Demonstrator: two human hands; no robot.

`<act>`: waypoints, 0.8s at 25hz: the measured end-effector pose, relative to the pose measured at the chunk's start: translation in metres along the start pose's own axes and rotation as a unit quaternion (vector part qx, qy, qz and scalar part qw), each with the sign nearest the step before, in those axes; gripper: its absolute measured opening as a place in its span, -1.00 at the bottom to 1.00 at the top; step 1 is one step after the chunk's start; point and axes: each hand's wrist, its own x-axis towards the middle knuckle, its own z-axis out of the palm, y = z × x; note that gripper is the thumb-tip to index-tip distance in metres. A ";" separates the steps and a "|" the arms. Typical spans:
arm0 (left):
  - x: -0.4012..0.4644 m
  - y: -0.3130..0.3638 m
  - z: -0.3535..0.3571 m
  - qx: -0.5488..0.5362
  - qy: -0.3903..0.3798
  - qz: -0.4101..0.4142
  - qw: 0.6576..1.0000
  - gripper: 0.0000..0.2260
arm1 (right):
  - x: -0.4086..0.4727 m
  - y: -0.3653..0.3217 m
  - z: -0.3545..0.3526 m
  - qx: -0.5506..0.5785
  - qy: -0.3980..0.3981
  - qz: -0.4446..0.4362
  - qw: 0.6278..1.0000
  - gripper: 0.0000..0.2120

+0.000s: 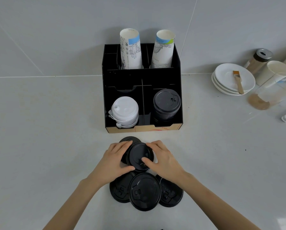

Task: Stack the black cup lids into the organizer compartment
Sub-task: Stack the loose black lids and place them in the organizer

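Both hands, left hand [118,157] and right hand [162,156], have fingers closed around a small pile of black lids [139,156] on the counter [56,146], just before the organizer [180,90]. If they're nested crooked, the pile could slip apart when lifted toward the front-right compartment's black stack [166,103].

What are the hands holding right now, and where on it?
Both hands, left and right, grip a small stack of black cup lids by its rim, on opposite sides, right thumb on top.

Both hands, left [117,161] and right [162,159], grip black lid [139,155]; 3 loose lids [144,191] nearer; organizer [178,67] beyond.
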 end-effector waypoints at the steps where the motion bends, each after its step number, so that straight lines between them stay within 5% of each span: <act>1: 0.000 0.001 0.002 0.001 -0.005 0.006 1.000 -0.26 | 0.000 -0.001 -0.001 0.004 -0.005 -0.013 1.000 -0.53; 20: 0.012 0.021 0.004 -0.089 0.089 0.003 0.992 -0.34 | -0.007 0.002 -0.019 0.016 0.037 -0.035 0.999 -0.43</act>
